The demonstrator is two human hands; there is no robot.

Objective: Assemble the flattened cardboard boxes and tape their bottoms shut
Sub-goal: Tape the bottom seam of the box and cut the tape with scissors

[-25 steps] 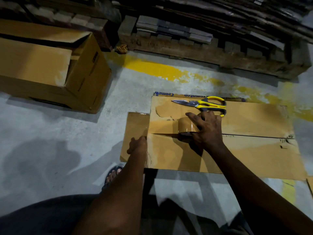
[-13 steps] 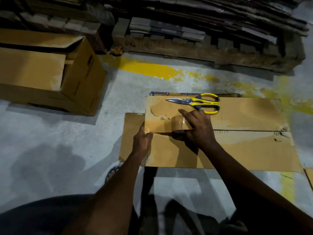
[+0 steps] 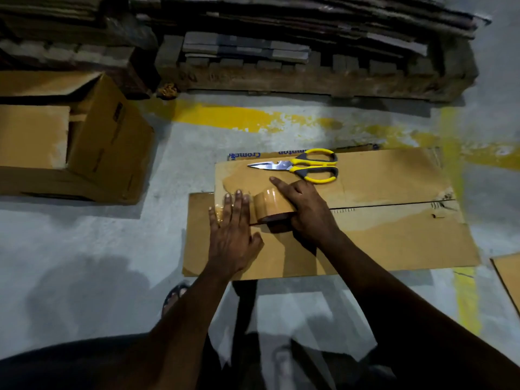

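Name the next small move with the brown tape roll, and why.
Probably draw the brown tape roll rightward along the cardboard box's seam: the left hand lies flat on the tape's start, the right hand grips the roll, and the seam beyond looks untaped.

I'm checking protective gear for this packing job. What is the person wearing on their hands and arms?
Nothing protective shows. The left hand and right hand are bare, without gloves; no ring, watch or wristband is visible in the dim light. Both forearms are bare, no sleeve in view.
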